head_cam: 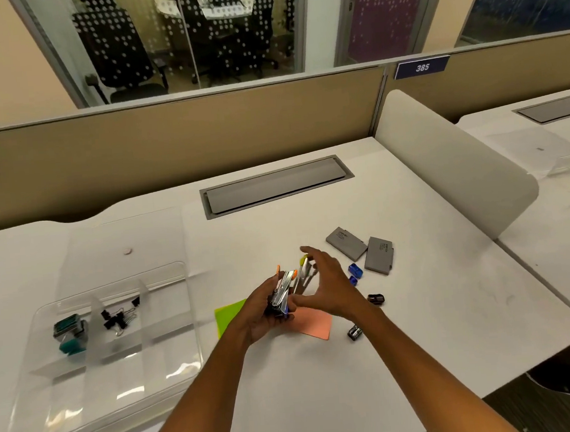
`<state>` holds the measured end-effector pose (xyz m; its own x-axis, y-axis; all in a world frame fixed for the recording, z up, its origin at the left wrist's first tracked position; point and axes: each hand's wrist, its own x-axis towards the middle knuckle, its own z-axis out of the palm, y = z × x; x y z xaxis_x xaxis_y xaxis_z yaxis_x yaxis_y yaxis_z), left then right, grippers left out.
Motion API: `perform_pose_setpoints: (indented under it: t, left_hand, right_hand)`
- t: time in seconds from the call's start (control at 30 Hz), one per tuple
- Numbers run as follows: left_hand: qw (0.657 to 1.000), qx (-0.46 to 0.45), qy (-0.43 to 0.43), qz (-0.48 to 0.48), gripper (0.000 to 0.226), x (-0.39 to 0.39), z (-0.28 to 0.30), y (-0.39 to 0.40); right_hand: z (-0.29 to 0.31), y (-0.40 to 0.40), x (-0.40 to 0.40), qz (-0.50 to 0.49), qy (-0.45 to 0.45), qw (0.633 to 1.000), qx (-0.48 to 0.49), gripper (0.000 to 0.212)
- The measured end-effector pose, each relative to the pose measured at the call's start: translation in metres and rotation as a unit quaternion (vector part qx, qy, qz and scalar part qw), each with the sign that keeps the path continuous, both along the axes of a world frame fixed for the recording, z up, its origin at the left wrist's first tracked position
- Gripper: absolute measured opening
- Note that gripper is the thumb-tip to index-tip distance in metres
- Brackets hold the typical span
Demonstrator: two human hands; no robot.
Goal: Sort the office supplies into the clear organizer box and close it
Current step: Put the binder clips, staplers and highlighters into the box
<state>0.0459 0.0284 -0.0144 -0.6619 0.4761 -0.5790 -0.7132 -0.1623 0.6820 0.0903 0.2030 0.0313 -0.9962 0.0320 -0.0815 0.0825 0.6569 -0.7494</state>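
"Holding what there, in your left hand [270,310]?"

"A bunch of little staplers [283,292]. My fingers are closed tight around them, up above the middle of the desk [436,289]. My right hand [323,287] is open, fingers spread, just beside the bunch. It holds nothing."

"Where is the clear organizer box [98,373]?"

"Near the left edge of the desk, lid open. One slot has a green stamp [69,333]. The slot beside it has black binder clips [118,319]. The other slots look bare."

"So which step is this?"

"I think I am still sorting. The staplers are picked up but not in the box yet."

"What comes next?"

"I guess I carry the bunch left and set it in a bare slot. I must keep it tight so none slip out. After that, the grey cases [361,250], the blue bits [355,273], the small dark things [375,299] and the sticky notes [314,322] still wait near the right side."
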Motion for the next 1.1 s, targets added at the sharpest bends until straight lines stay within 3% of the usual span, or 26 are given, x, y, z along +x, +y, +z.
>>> perform_pose_setpoints:
  t: [0.23,0.4,0.53,0.67,0.83,1.1]
  left_hand:
    - [0.998,0.055,0.006,0.017,0.062,-0.002,0.019,-0.041]
    - [0.996,0.014,0.073,0.053,0.041,0.0,0.03,-0.086]
    - [0.99,-0.002,0.096,0.105,0.038,0.0,0.033,-0.129]
    - [0.979,-0.016,0.096,0.176,0.037,-0.002,0.035,-0.163]
    - [0.972,-0.034,0.104,0.206,0.031,-0.007,0.035,-0.189]
    - [0.963,-0.057,0.089,0.249,0.03,-0.026,0.04,-0.192]
  right_hand:
    - [0.011,-0.066,-0.022,0.093,0.035,0.995,0.016,0.102]
    - [0.015,-0.114,-0.037,0.14,0.07,0.987,-0.019,0.105]
    - [0.019,-0.155,-0.045,0.113,0.033,0.987,-0.107,0.113]
    - [0.023,-0.195,-0.054,-0.004,-0.062,0.981,-0.186,0.071]
    - [0.025,-0.232,-0.064,0.038,-0.143,0.953,-0.265,0.03]
    - [0.026,-0.261,-0.092,0.031,-0.18,0.957,-0.227,0.023]
